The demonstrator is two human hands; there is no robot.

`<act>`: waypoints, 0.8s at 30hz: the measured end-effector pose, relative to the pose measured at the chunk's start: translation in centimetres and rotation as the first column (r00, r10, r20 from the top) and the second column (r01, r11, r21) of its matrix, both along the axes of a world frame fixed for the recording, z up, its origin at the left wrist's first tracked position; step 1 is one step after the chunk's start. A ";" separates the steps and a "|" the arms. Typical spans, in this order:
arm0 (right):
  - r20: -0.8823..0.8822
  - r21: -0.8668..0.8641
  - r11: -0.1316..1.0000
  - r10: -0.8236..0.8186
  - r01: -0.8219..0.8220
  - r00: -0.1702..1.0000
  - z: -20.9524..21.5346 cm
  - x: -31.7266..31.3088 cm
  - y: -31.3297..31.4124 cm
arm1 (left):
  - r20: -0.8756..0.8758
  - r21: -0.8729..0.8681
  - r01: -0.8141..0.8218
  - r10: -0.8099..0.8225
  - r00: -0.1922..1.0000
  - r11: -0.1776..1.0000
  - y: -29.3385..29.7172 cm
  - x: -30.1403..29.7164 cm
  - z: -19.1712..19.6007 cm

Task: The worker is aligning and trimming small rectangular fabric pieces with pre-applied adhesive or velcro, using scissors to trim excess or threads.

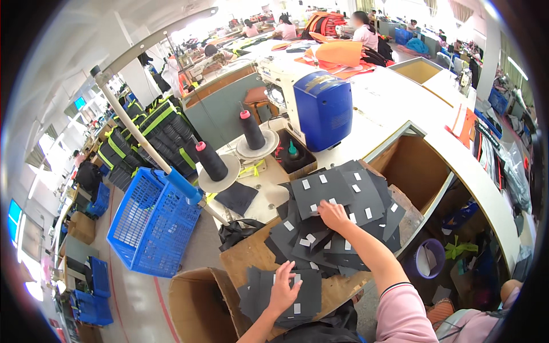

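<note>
Fingers of my right hand (333,216) lay spread flat on the loose pile of black fabric pieces (337,211); my left hand (284,291) pressed open-fingered on the neater stack (286,294).

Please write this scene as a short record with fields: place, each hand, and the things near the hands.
Place: sewing workshop, other people seated at the far tables
Left hand: flat on a small stack of dark fabric pieces, near a cardboard box
Right hand: reaching into a larger heap of dark pieces with white labels
Behind the heap: sewing machine with blue end, two dark thread cones
To the left: blue plastic basket
</note>
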State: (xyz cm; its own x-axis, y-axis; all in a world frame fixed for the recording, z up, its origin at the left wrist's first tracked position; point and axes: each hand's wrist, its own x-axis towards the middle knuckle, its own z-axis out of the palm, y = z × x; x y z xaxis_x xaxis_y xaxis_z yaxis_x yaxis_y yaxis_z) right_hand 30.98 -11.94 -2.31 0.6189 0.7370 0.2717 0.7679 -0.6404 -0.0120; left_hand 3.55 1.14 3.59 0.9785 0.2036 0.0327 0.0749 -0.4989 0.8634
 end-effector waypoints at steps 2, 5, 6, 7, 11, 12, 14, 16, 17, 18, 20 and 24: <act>-0.025 0.404 0.910 -0.087 0.090 0.996 2.7 -0.6 0.4 | 0.083 0.014 -0.017 0.016 0.996 1.000 0.6 0.7 -0.7; -0.336 0.611 0.727 -0.120 0.313 0.934 7.6 -4.5 -0.5 | 0.153 0.032 -0.027 0.022 0.988 0.999 -0.2 3.1 2.6; -0.685 0.588 0.618 0.038 0.521 0.728 8.7 -6.4 -0.8 | 0.266 0.078 -0.018 -0.004 0.964 0.997 -0.8 4.0 4.2; -0.812 0.570 0.522 0.240 0.634 0.533 10.5 -9.0 -0.3 | 0.366 0.127 -0.037 -0.012 0.930 0.991 -0.8 4.3 4.7; -0.740 0.480 0.199 0.616 0.855 0.272 11.7 -17.0 -1.4 | 0.330 -0.252 0.243 -0.153 0.932 0.937 -2.1 5.5 4.8; -0.720 0.443 0.155 0.649 0.883 0.247 11.7 -17.9 -1.6 | 0.182 -0.406 0.234 -0.172 0.968 0.883 -2.1 5.0 4.6; -0.714 0.411 0.150 0.666 0.899 0.216 11.9 -19.4 -2.3 | 0.009 -0.592 0.172 -0.208 0.978 0.787 -1.7 4.5 5.2; -0.772 0.412 0.242 0.605 0.878 0.195 12.4 -20.9 -3.9 | -0.027 -0.653 0.211 -0.301 0.953 0.727 -1.2 3.9 5.0; -0.769 0.416 0.239 0.607 0.877 0.199 11.7 -21.6 -4.7 | -0.029 -0.655 0.252 -0.357 0.934 0.713 -1.2 3.9 5.0; -0.793 0.590 0.324 0.408 0.740 0.453 10.9 -22.4 -5.4 | -0.025 -0.652 0.257 -0.359 0.933 0.713 -1.4 3.8 4.5; -0.557 0.744 0.496 0.091 0.447 0.825 11.4 -23.5 -6.4 | -0.205 -0.732 0.168 -0.448 0.870 0.661 -1.9 3.0 3.4; -0.559 0.458 0.784 -0.114 0.420 0.822 16.1 -23.2 -7.9 | -0.240 -0.277 0.331 -0.398 0.885 0.902 -3.2 1.2 6.3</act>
